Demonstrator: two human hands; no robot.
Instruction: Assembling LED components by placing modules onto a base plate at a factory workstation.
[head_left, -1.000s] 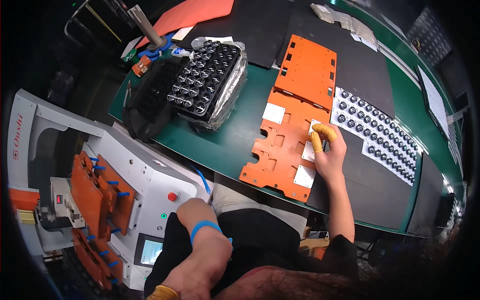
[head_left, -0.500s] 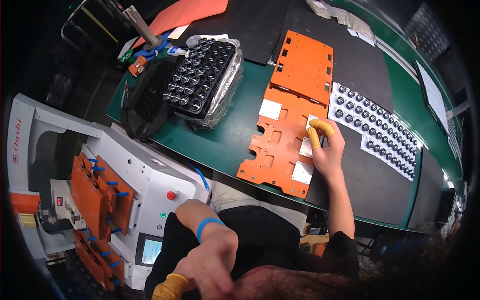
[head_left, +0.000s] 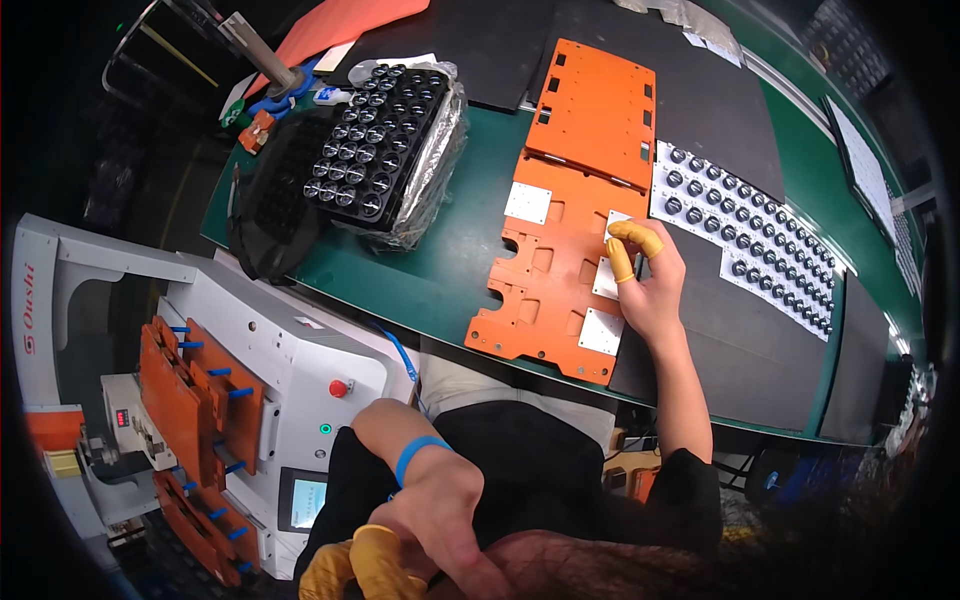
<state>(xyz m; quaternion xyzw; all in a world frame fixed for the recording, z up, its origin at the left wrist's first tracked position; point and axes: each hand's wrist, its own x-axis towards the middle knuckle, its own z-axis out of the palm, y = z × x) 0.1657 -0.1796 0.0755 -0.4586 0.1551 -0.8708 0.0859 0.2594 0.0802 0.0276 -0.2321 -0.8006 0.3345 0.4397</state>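
Observation:
My right hand (head_left: pixel 650 280), with yellow finger cots on thumb and forefinger, rests over the right side of an orange fixture plate (head_left: pixel 560 260). Its thumb and bent forefinger pinch around a small white square plate (head_left: pixel 614 217), which they partly cover. Just below lies another white plate (head_left: pixel 604 284), partly behind the thumb. Two more sit at the fixture's lower right (head_left: pixel 601 331) and upper left (head_left: pixel 528 203). By my body, near the lower edge, is my left hand (head_left: pixel 425 530) with yellow finger cots. Its fingers are bent and their tips cut off by the frame.
A hinged orange lid (head_left: pixel 600 110) lies folded back behind the fixture. To its right is a white sheet of black round parts (head_left: pixel 740 215). A black tray of round parts (head_left: pixel 370 140) stands left. A white machine (head_left: pixel 270 350) with orange plates and a red button flanks me.
The view has shifted slightly, so the table things appear higher and further left. My right hand stays at the same white plate. More of my left hand's yellow-covered fingers now shows.

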